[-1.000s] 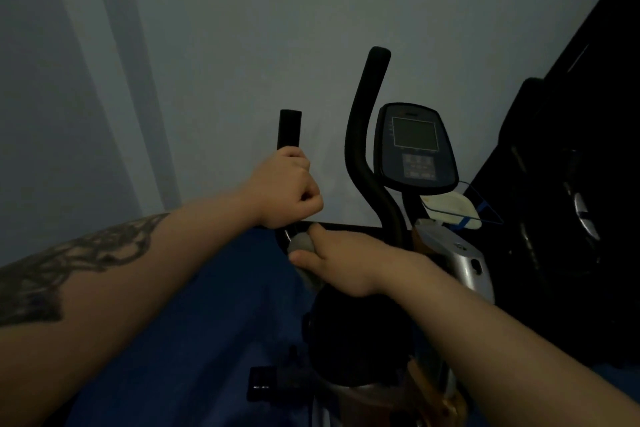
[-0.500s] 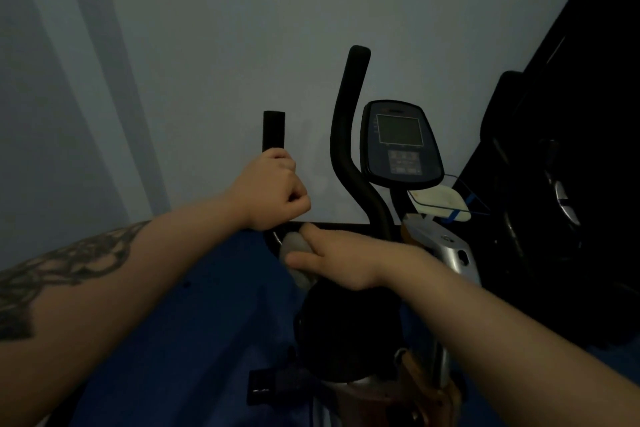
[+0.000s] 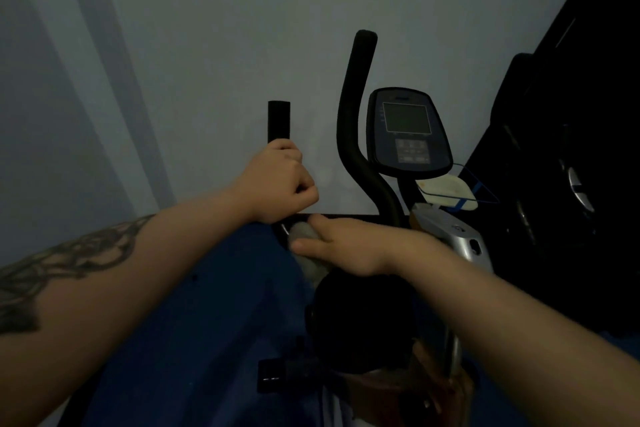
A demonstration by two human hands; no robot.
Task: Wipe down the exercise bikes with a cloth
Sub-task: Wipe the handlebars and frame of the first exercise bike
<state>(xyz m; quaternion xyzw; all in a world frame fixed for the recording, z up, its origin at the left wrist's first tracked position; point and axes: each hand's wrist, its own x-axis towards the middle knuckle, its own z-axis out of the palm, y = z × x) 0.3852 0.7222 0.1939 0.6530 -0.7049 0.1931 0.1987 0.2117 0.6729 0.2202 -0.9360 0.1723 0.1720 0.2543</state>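
Note:
An exercise bike stands in front of me in dim light, with a black left handlebar point(image 3: 278, 121), a taller curved black handlebar point(image 3: 356, 121) and a console point(image 3: 408, 130) with a grey screen. My left hand point(image 3: 280, 182) grips the left handlebar just below its top end. My right hand point(image 3: 341, 244) holds a grey cloth point(image 3: 303, 231) against the bar right below my left hand. The black seat point(image 3: 360, 319) sits under my right wrist.
A pale wall fills the background. A white and blue object point(image 3: 446, 191) sits under the console, above the silver frame point(image 3: 453, 232). Dark equipment point(image 3: 568, 184) stands close on the right. The floor point(image 3: 180, 322) is blue, with a black pedal point(image 3: 273, 378) low down.
Both hands keep their hold; the right hand with the cloth has shifted only slightly on the bar. The camera view has wobbled a little sideways.

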